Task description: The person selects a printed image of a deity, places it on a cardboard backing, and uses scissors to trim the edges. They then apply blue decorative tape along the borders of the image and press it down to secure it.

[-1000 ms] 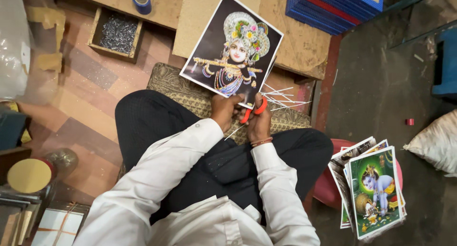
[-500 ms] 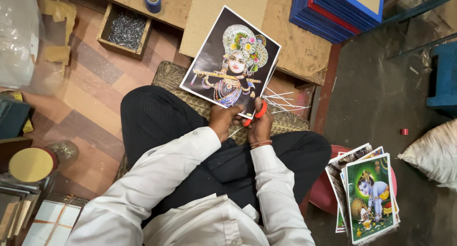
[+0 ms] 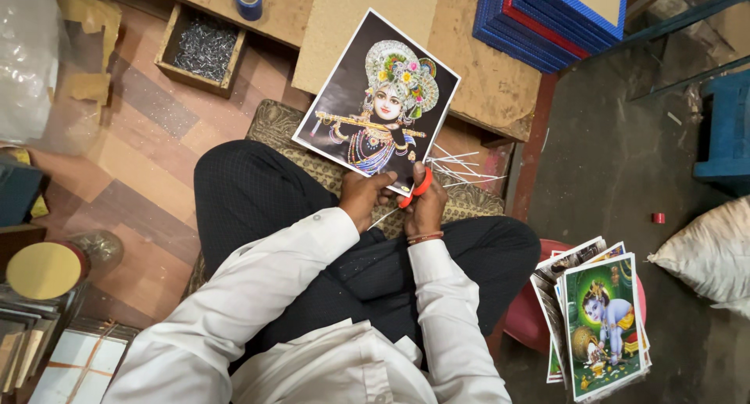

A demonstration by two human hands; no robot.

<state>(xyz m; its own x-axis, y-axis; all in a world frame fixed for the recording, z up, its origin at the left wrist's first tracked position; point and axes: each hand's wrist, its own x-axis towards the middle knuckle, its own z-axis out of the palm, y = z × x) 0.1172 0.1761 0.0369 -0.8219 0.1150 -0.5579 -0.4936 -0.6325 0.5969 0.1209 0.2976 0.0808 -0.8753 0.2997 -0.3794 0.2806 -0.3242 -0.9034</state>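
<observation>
Print point(image 3: 379, 99) held above both hands point(image 3: 394, 197), scissors point(image 3: 414, 191) at its edge.

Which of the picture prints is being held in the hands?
The dark print of a crowned figure with a flute: the left hand grips its lower edge while the right hand works red scissors. The other prints lie stacked, untouched.

We record soft, even daylight, sharp focus throughout, faint shadows beneath the seated person, mild glare on the glossy print point(image 3: 378, 105), slight wide-angle stretching at the corners.
</observation>
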